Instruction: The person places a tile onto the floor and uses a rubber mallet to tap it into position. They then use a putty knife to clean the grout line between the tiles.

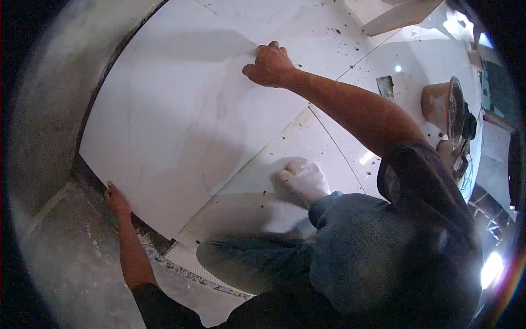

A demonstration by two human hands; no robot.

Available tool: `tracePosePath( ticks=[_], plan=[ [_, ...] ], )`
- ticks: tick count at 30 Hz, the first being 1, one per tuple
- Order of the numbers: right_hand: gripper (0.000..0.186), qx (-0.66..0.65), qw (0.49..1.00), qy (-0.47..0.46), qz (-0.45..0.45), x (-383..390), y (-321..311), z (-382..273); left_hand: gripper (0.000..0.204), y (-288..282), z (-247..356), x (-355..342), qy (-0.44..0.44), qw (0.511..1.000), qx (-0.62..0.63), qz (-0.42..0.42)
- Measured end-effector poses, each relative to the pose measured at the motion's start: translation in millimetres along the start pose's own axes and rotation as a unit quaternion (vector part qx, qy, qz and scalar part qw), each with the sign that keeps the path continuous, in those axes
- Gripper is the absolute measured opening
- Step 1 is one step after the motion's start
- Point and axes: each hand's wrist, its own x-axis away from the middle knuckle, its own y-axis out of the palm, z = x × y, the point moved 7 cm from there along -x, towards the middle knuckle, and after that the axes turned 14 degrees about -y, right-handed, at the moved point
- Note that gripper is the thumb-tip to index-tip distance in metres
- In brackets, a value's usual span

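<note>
A large white floor tile (148,109) with faint grey veining lies in front of me. My left hand (116,200) is closed at the tile's near left edge, its fingertips against the rim; its underside is hidden. With the arm stretched out, my right hand (270,66) rests at the tile's far right side, by the joint with the neighbouring tiles. Its fingers are curled down and the thumb sticks out to the left; whatever lies beneath the fingers is hidden. My bare, dusty foot (304,178) stands on an adjoining white tile (279,156).
A dusty bucket (441,105) stands at the right, with a flat grey metal piece (386,86) nearer. Dark crumbs dot the far tiles. A board-like slab (402,17) rises at the far right. Bare concrete (82,241) borders the tile at the left, across a dark gap.
</note>
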Motion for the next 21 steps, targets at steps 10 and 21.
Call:
tracePosePath(
  ticks=[10, 21],
  plan=[
    [0.05, 0.106, 0.972, -0.196, 0.073, 32.4, -5.2, 12.1, 0.06, 4.2, 25.6, 22.9, 0.045, 0.982, -0.182, 0.037],
    [0.076, -0.028, 0.982, -0.183, -0.022, 111.9, 24.8, 59.1, 0.05, 9.9, 32.3, 42.8, 0.023, 0.994, -0.101, -0.017]
  ],
)
